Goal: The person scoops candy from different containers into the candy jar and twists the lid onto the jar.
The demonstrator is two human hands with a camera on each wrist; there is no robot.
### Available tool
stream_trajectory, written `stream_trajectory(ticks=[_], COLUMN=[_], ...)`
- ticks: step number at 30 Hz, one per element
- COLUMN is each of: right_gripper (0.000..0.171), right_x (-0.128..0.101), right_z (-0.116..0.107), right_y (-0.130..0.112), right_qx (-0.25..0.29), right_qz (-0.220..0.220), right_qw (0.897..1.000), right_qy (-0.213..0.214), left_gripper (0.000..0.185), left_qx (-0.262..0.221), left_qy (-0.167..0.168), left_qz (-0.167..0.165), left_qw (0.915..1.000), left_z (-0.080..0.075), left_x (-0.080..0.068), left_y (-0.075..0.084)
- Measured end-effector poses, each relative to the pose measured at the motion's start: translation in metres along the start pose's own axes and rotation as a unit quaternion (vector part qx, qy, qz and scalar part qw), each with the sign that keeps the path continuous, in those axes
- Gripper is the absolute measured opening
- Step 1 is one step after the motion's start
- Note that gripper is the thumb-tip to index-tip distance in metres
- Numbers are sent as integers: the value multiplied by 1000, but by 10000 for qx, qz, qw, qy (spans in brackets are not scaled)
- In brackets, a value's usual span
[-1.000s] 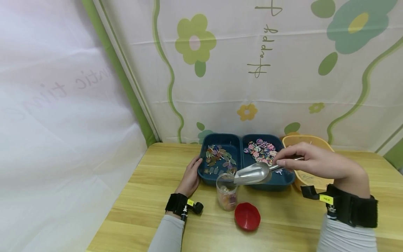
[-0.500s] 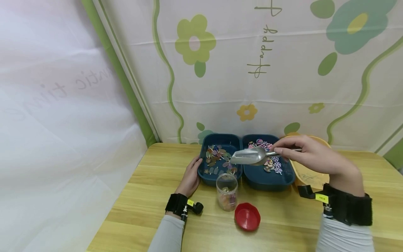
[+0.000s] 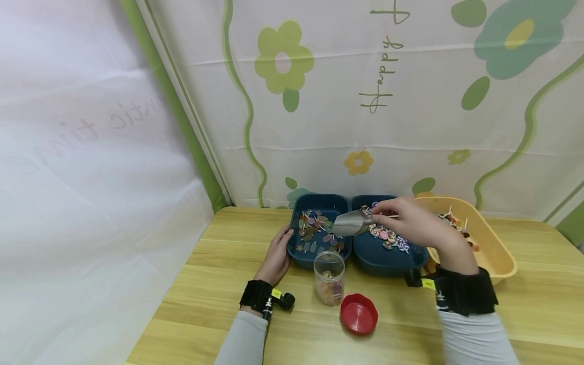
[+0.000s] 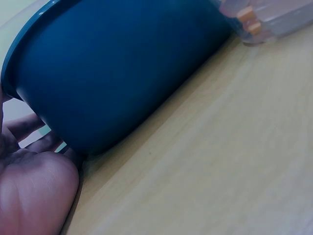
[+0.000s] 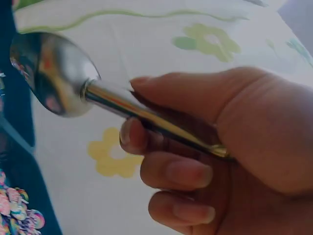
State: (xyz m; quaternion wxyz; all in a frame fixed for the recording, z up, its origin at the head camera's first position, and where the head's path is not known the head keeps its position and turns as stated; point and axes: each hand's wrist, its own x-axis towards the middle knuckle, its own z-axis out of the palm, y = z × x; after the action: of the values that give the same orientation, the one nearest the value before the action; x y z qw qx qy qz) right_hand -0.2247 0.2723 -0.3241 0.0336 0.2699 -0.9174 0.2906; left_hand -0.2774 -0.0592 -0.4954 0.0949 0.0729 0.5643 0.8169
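Counter (image 3: pixel 219 284) is carrying two blue bins, with the left hand (image 3: pixel 275 257) resting relaxed against the left bin (image 3: pixel 319 203), apparently steadying it. Right hand (image 3: pixel 410 222) is gripping a metal scoop (image 3: pixel 350 223), hovering over the bins near the jar (image 3: pixel 329 278). Only the right wrist view is showing fingers (image 5: pixel 181 171) curling round the handle.

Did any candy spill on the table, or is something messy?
Nothing stands out. The candies sit inside the two blue trays and the yellow basin, and none lie on the table. The jar stands upright; its red lid lies beside it.
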Motion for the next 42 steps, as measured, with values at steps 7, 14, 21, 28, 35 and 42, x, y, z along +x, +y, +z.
stream_trajectory(ticks=[7, 14, 21, 28, 35, 42], right_gripper=[18, 18, 16, 22, 26, 27], right_x=[12, 19, 32, 48, 53, 53], right_z=[21, 31, 51, 87, 103, 105], right_y=[-2, -4, -7, -5, 2, 3], right_qx=[-485, -677, -739, -356, -165, -313], right_qz=[49, 217, -65, -295, -74, 123], right_qw=[9988, 9971, 9957, 9919, 9919, 9908], right_qy=[-99, -268, -550, -1181, -1258, -1313], left_gripper=[52, 52, 52, 52, 52, 52], left_qx=[61, 99, 65, -60, 20, 29], left_qy=[31, 13, -27, -37, -20, -12], left_qz=[-67, -36, -22, -20, -38, -49], left_qw=[10000, 9999, 10000, 10000, 10000, 10000], left_z=[0, 0, 0, -1, -1, -1], left_x=[1, 2, 2, 0, 0, 0], left_y=[1, 0, 0, 1, 0, 0])
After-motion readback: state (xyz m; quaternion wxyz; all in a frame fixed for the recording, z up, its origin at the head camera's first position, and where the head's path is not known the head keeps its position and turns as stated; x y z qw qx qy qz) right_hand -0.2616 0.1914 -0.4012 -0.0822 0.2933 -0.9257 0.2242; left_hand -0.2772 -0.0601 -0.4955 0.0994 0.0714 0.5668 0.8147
